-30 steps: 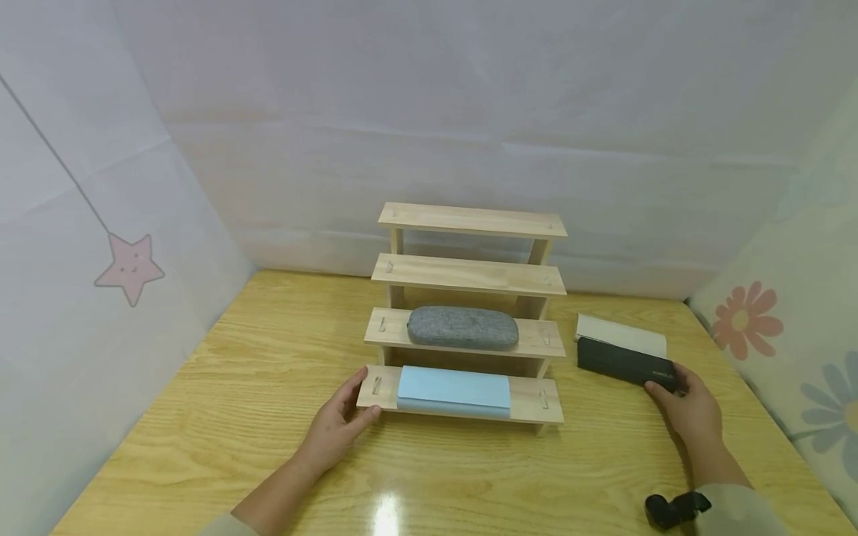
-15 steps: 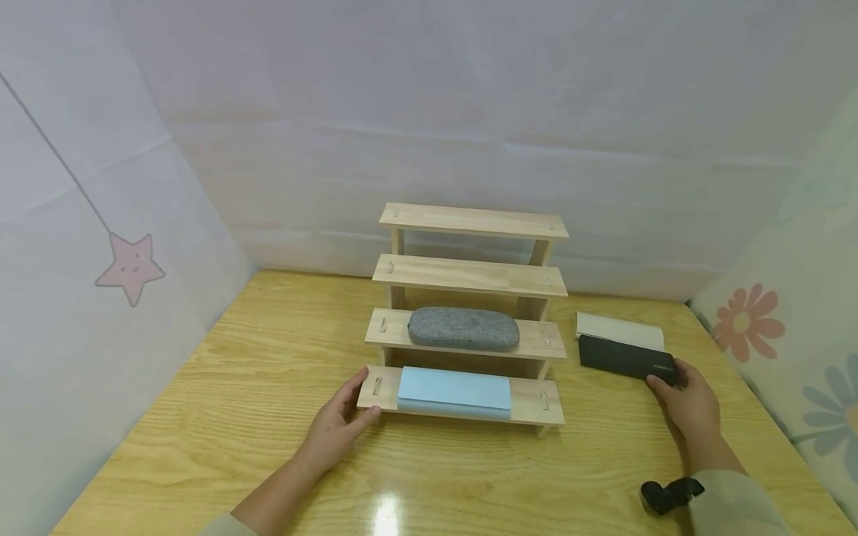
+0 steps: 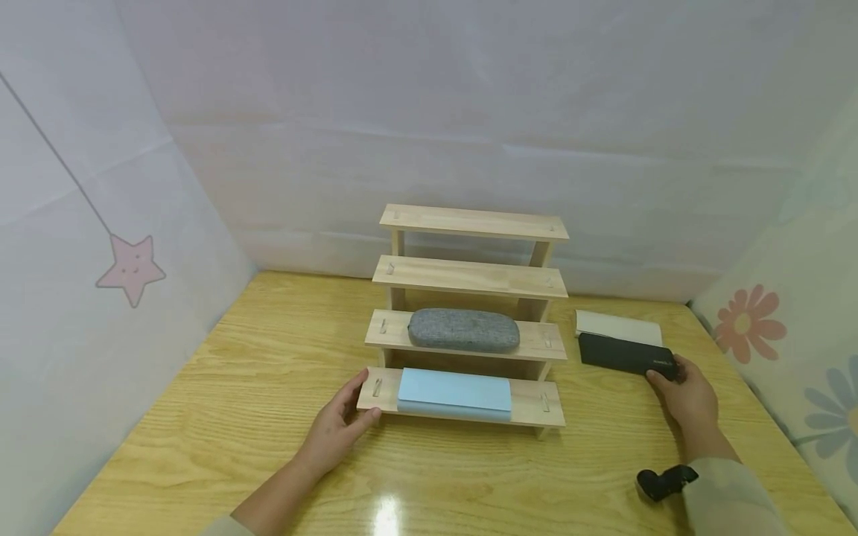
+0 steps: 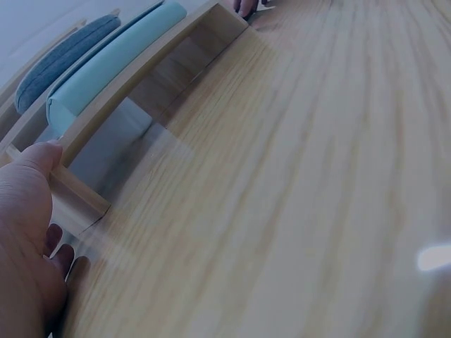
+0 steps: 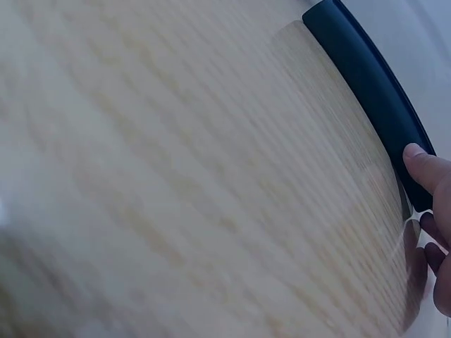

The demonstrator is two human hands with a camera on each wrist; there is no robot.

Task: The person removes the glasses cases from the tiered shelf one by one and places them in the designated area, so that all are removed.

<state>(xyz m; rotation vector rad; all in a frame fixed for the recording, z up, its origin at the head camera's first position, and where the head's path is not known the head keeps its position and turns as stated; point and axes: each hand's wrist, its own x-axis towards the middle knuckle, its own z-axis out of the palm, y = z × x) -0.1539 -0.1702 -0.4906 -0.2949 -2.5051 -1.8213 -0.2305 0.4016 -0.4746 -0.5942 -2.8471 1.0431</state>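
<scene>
Gripping the wooden rack [image 3: 469,276] by its lowest shelf, the left hand [image 3: 337,426] seemed to steady it; right of that hand sat the blue case [image 3: 454,390], the grey case [image 3: 463,330] one shelf higher. The right hand [image 3: 694,398] pinched the black case [image 3: 621,353] by its right end, the cream object [image 3: 620,326] just behind: probably the grasping step, calling next for a firm, clear lift.

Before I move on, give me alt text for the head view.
A person's right grip holds a black case beside a cream case; the left grip holds a four-tier wooden stand bearing a blue case and a gray case.
</scene>
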